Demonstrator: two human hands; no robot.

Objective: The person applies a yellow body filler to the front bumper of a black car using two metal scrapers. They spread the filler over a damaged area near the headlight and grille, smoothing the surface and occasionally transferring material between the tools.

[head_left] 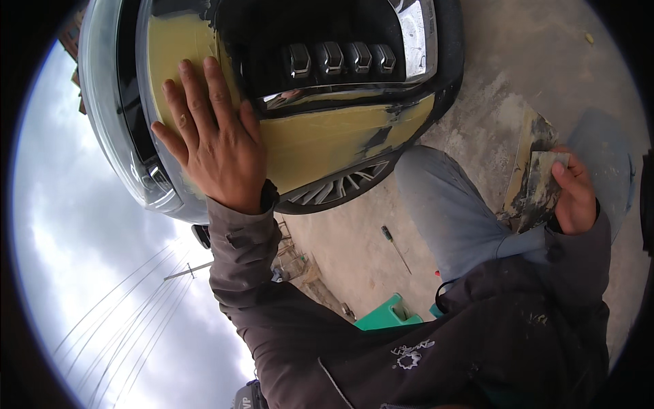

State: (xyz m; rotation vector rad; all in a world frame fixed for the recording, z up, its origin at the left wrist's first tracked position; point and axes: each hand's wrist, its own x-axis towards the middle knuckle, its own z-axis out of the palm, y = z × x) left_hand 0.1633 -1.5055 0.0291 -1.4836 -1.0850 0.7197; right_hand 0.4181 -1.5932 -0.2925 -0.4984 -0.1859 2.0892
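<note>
A: Head view. Left hand (pixel 214 140)?
B: Flat on filler patch (pixel 320 140), yellow, on car panel (pixel 116 102). Fingers (pixel 197 85) spread and straight, gripping nothing. Palm pressed on patch's left part, fingertips pointing up toward panel's upper edge.

A: Right hand (pixel 575 198)?
B: Off the car, well apart to the right, above grey knee (pixel 449 204). Closed on sandpaper (pixel 538 187): thumb on top, fingers wrapped behind. Sheet dirty, smeared dark, hanging down-left from the grip.

A: Patch layout?
B: Long axis running left to right along panel, under chrome trim (pixel 340 88) and four chrome vents (pixel 337 58). Dark bare spots near right end (pixel 378 136). Wheel (pixel 340 184) just below patch.

A: Sandpaper relative to patch?
B: Patch lying up-left of sandpaper, knee between them. Patch's right end nearest to right hand; left hand already touching it, so left nearer overall.

A: Anything else nearby?
B: Screwdriver (pixel 395 245) on concrete ground (pixel 490 75), below wheel, near knee. Green box (pixel 388 315) by jacket. Neither touched.
</note>
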